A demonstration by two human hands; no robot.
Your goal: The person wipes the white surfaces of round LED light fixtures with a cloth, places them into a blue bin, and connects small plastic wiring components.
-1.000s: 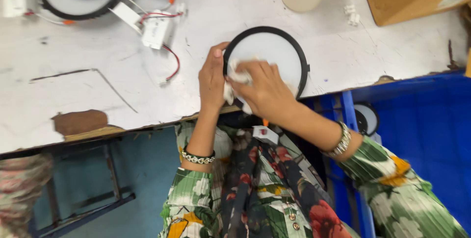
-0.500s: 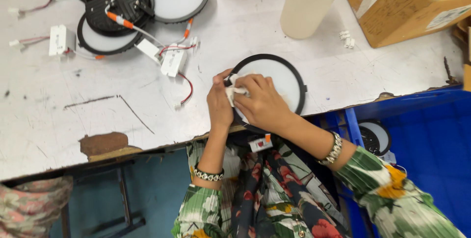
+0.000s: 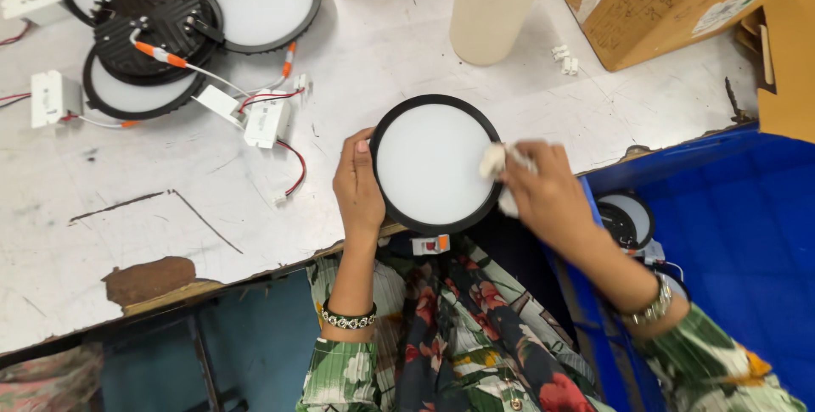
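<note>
White and round with a black rim, the flat ceiling light sits at the near edge of the scratched white tabletop, partly hanging over it. The head view shows the left hand at nine o'clock of the light, fingers curled round its black rim to grip it. The right hand is at three o'clock, closed on a small crumpled white cloth that touches the light's white face near the rim.

I think the light could tip off the edge into the lap if the left hand lets go, because part of it has no tabletop under it. A hard rub could also push it sideways.

At ten o'clock, well apart, lies a pile of more round black-rimmed lights with red and white wires and small white boxes. The nearest wire lies close to the left hand and could catch it. At twelve o'clock stands a tall cream plastic tub, and at two o'clock a brown cardboard box. A blue plastic bin sits at four o'clock, close under the right arm. Open room lies between the light and the tub.
</note>
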